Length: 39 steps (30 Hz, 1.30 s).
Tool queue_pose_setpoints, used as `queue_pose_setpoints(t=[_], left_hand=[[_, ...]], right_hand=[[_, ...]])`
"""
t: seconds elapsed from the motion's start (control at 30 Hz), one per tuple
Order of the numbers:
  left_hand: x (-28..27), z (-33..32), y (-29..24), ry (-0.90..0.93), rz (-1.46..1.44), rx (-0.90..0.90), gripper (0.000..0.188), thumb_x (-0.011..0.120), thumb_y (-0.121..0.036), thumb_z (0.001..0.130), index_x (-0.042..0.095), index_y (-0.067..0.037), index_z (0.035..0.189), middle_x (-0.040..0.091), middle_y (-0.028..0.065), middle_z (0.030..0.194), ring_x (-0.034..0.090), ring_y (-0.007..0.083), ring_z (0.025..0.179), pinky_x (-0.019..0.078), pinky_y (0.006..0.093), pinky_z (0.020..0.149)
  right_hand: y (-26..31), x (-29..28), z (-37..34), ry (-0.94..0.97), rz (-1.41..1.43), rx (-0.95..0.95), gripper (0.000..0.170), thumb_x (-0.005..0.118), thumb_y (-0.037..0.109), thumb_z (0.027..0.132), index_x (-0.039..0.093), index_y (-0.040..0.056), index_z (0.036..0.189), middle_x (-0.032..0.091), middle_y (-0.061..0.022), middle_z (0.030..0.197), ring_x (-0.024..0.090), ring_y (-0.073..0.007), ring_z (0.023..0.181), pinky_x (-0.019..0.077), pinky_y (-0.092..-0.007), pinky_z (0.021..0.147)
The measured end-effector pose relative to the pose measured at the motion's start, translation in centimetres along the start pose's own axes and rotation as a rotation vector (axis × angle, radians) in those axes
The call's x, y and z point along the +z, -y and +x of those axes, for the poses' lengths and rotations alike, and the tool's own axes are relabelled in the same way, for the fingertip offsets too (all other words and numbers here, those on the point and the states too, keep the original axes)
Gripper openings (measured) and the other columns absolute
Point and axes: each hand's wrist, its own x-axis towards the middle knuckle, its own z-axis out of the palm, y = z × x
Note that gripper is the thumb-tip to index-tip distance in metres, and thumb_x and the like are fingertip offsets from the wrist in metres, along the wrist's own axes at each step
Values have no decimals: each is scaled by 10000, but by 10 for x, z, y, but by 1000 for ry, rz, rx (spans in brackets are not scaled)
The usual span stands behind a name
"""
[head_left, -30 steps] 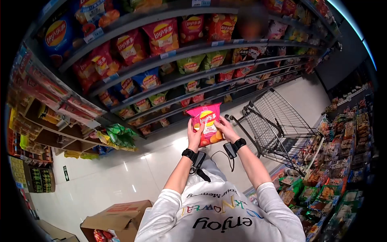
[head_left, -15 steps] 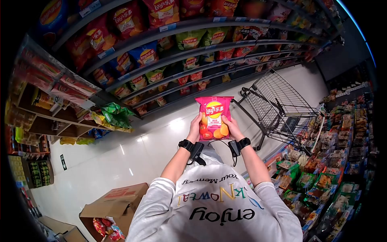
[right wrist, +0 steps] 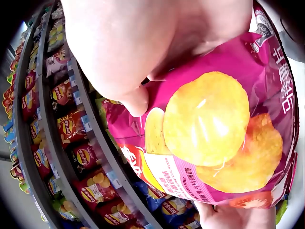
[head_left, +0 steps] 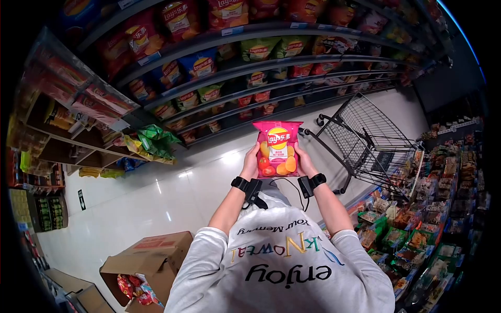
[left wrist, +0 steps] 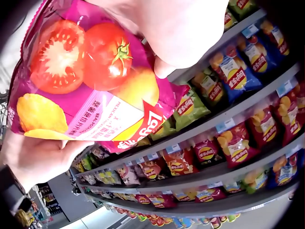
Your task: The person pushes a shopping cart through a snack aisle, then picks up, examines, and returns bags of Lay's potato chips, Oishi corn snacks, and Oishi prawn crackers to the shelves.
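Glossy magenta Lay's chip bag (head_left: 277, 150) is gripped at its sides by the fingers of left hand (head_left: 251, 163) and right hand (head_left: 306, 161). Black wire cart (head_left: 365, 143) stands at right.

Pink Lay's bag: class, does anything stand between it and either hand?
Nothing visible does. The left hand and right hand each grip one side of the bag, bare skin directly on the wrapper. The shopping cart stands off beyond the right hand, not between.
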Motion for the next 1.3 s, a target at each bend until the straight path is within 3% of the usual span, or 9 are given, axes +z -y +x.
queue_pose_setpoints(t=[0.57,0.63,0.73,1.3], left_hand=[[-8,6,-5,-16,-24,7,418,405,-328,968,455,-9,1233,545,143,1214,545,252,1101,443,386,952],[-9,7,-4,-25,-26,13,410,403,-322,969,461,-10,1231,549,140,1210,546,249,1099,445,383,950],[-10,8,-2,-26,-22,19,405,401,-316,970,464,-12,1230,550,141,1209,545,250,1100,442,381,954],[-15,10,9,-27,-23,-2,397,391,-303,967,464,-7,1221,542,148,1216,529,255,1116,418,383,979]], right_hand=[[4,6,11,31,64,37,511,401,388,961,426,-28,1258,526,-171,1243,539,-266,1118,427,-388,970],[4,3,12,47,28,39,518,386,406,961,398,16,1302,481,-150,1307,491,-270,1173,379,-392,1012],[2,2,12,11,68,8,519,405,391,959,425,-33,1257,523,-176,1247,542,-272,1115,432,-390,964],[0,-4,9,-5,99,36,520,397,393,960,414,-28,1265,518,-184,1251,540,-282,1118,431,-402,968]])
